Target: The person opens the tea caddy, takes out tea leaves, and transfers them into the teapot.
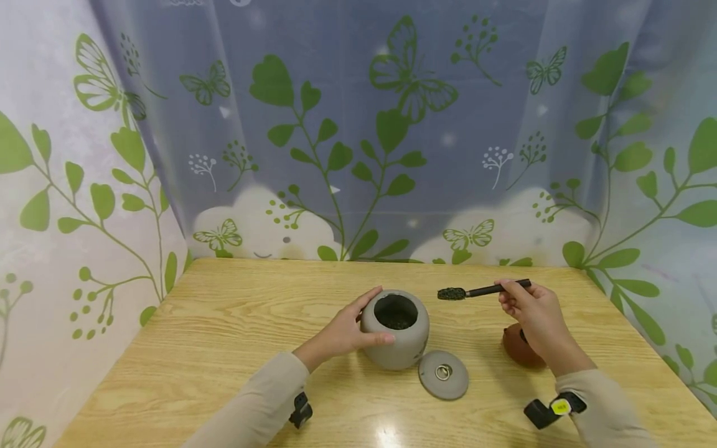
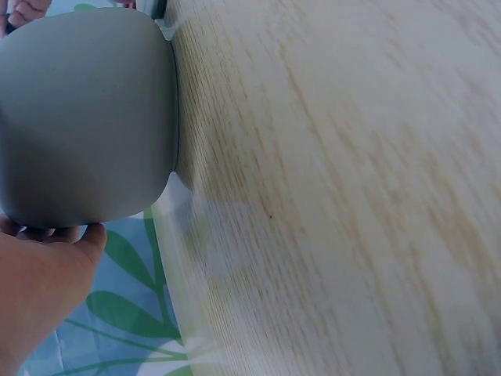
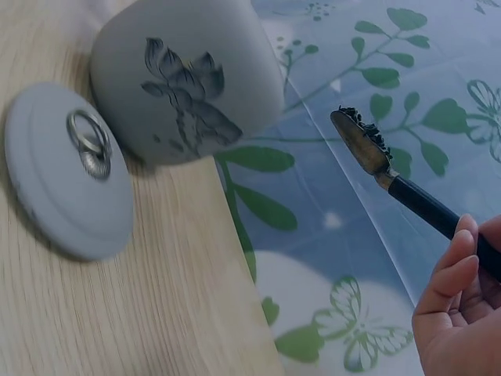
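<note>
A round grey tea jar stands on the table with its mouth uncovered and dark tea leaves inside. My left hand holds it from the left, thumb across the front and fingers around the far side. In my right hand is a tea scoop with a black handle, pinched between thumb and fingers. Dark tea leaves are heaped on the scoop's metal head, which is in the air to the right of the jar. The jar's lid with a metal ring lies on the table beside it.
A reddish-brown clay pot sits below my right hand and is partly hidden by it. The wooden table ends at a patterned curtain behind. Cameras are strapped to both wrists.
</note>
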### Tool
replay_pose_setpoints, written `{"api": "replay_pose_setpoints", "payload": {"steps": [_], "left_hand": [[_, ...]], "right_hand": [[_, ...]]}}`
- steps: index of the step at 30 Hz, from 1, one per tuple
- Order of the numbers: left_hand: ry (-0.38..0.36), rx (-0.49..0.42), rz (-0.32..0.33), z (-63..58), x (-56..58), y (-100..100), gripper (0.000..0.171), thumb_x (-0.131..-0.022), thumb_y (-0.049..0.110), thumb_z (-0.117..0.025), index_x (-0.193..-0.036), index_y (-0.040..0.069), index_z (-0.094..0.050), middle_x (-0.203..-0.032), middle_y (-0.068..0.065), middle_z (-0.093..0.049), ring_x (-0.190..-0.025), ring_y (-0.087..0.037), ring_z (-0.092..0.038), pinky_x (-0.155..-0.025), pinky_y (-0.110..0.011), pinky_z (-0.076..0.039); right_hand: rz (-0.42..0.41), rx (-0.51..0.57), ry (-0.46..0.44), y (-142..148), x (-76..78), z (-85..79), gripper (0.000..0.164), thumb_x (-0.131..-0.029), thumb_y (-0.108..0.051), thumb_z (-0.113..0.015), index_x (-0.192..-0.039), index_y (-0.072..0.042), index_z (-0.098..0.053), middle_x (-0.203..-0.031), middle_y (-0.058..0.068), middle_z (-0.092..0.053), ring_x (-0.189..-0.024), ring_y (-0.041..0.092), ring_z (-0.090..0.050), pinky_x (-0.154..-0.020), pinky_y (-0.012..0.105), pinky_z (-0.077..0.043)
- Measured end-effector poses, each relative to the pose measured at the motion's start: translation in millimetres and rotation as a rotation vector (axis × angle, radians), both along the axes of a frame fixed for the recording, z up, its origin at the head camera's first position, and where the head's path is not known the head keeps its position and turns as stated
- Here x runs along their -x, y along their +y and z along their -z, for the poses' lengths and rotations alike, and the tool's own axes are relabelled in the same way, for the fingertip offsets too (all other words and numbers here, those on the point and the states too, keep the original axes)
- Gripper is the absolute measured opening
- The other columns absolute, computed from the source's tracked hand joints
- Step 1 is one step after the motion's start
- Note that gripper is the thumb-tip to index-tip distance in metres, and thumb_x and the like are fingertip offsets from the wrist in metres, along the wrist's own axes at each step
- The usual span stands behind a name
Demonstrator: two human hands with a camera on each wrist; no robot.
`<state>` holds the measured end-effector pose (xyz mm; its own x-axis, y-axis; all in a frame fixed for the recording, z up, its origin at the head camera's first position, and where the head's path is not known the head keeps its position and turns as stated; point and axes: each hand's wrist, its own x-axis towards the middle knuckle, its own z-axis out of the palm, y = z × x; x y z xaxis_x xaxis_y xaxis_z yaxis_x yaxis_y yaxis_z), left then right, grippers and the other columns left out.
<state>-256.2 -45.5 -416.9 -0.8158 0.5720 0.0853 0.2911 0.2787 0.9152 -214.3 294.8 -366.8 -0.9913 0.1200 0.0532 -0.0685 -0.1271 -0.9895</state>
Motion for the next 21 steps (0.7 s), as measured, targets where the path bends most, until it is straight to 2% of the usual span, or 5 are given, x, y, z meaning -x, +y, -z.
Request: {"api": "replay_pose_setpoints", "payload": {"steps": [8,15,21], "left_hand": [[-0.002,-0.009,-0.001,0.4,-0.1,-0.1,0.095,-0.077,0.044,-0.079,-0.153,0.029,-0.023,-0.157,0.001,-0.024,-0.141,-0.027,-0.03,-0.109,-0.051,-0.033],[-0.003,-0.009,0.0,0.7,-0.1,0.2,0.094,-0.077,0.044,-0.079,-0.153,0.03,-0.023,-0.157,0.001,-0.024,-0.14,-0.027,-0.03,-0.108,-0.051,-0.034],[0.004,-0.003,-0.004,1.3,-0.5,0.4,0.094,-0.078,0.045,-0.079,-0.152,0.031,-0.023,-0.157,0.001,-0.025,-0.141,-0.026,-0.03,-0.109,-0.05,-0.033]], "right_hand": [[0.002,0.08,0.007,28.8,-10.3,0.1,0.015,-0.095,-0.022,-0.061,-0.09,-0.012,-0.071,-0.069,0.001,-0.061,-0.059,0.009,-0.052,-0.053,0.021,-0.046],[0.053,0.086,0.05,56.6,-22.6,4.9,0.015,-0.096,-0.021,-0.06,-0.091,-0.012,-0.072,-0.075,-0.001,-0.062,-0.067,0.009,-0.056,-0.061,0.019,-0.05],[0.077,0.125,0.064,80.1,-31.7,13.0,0.018,-0.096,-0.016,-0.059,-0.088,-0.011,-0.074,-0.075,0.0,-0.063,-0.069,0.007,-0.058,-0.061,0.018,-0.051]]}}
